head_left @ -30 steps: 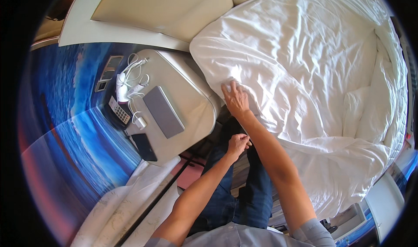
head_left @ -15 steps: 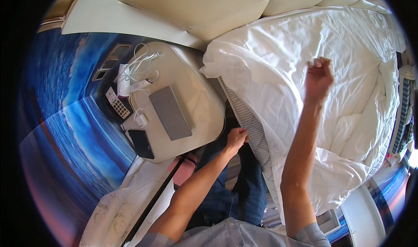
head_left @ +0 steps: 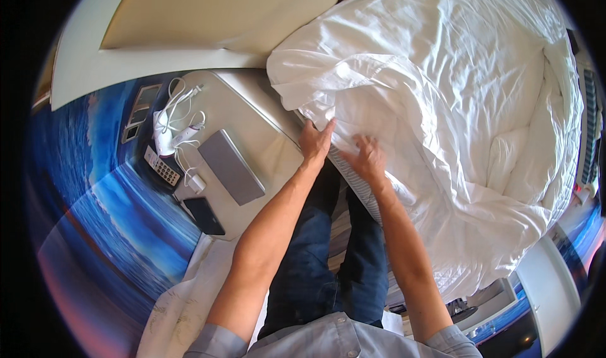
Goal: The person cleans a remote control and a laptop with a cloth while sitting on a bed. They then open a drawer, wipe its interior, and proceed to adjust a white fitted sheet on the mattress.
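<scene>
A rumpled white bed sheet (head_left: pixel 480 105) covers the bed and hangs over its near left side. Below its edge shows the grey striped side of the mattress (head_left: pixel 358 184). At the mattress's left edge, near the headboard end, my left hand (head_left: pixel 317 142) pinches the sheet's border between thumb and fingers; the fingertips are partly hidden. Just right of it my right hand (head_left: pixel 369 159) rests against the sheet by the mattress edge, its fingers apart and a little blurred.
Left of the bed stands a bedside table (head_left: pixel 278 149) with a grey box (head_left: pixel 231 167), a white hair dryer (head_left: pixel 165 134) with its cord, a telephone (head_left: pixel 161 167) and a black tablet-like slab (head_left: pixel 204 216). A cream padded headboard (head_left: pixel 221 17) runs behind.
My right hand has come down and left from over the bed to the mattress edge. My left hand has moved up and forward onto the sheet's border. The sheet's near edge has shifted.
</scene>
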`<state>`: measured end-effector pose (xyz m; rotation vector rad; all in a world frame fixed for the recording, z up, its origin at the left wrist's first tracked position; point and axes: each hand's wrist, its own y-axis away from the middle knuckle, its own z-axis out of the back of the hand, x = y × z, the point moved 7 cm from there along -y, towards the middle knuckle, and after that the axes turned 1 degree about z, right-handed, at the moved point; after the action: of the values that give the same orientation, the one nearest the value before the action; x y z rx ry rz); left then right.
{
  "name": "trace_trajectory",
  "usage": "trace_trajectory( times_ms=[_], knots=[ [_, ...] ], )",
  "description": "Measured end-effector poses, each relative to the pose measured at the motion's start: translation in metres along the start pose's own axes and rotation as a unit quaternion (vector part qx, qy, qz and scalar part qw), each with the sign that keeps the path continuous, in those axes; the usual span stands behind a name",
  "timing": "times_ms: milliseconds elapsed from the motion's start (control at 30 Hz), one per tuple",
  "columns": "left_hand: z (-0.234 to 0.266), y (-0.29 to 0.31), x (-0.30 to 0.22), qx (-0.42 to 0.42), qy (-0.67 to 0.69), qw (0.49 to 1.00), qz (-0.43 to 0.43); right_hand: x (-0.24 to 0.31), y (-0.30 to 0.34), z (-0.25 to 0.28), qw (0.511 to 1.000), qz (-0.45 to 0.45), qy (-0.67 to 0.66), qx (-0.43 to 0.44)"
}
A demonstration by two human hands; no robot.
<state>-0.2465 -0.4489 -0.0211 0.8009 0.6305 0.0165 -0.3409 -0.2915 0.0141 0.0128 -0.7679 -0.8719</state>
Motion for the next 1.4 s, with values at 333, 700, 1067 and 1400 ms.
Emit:
trace_trajectory(
  times_ms=[333, 700, 1067, 1400],
  knots=[
    [0.06, -0.027, -0.075, -0.093, -0.459, 0.833, -0.293, 0.03, 0.028, -0.044, 0.997, -0.017, -0.063, 0.043],
    [0.126, -0.092, -0.102, -0.025, -0.469, 0.868, -0.159, 0.035, 0.044, -0.145, 0.981, -0.077, -0.077, 0.159],
    [0.048, -0.072, -0.028, 0.075, -0.312, 0.947, 0.018, -0.042, 0.165, -0.153, 0.677, -0.547, -0.491, 0.043],
    [0.046, -0.167, 0.025, 0.16, -0.036, 0.95, 0.266, -0.114, 0.282, -0.141, 0.238, -0.622, -0.663, -0.342]
  ],
)
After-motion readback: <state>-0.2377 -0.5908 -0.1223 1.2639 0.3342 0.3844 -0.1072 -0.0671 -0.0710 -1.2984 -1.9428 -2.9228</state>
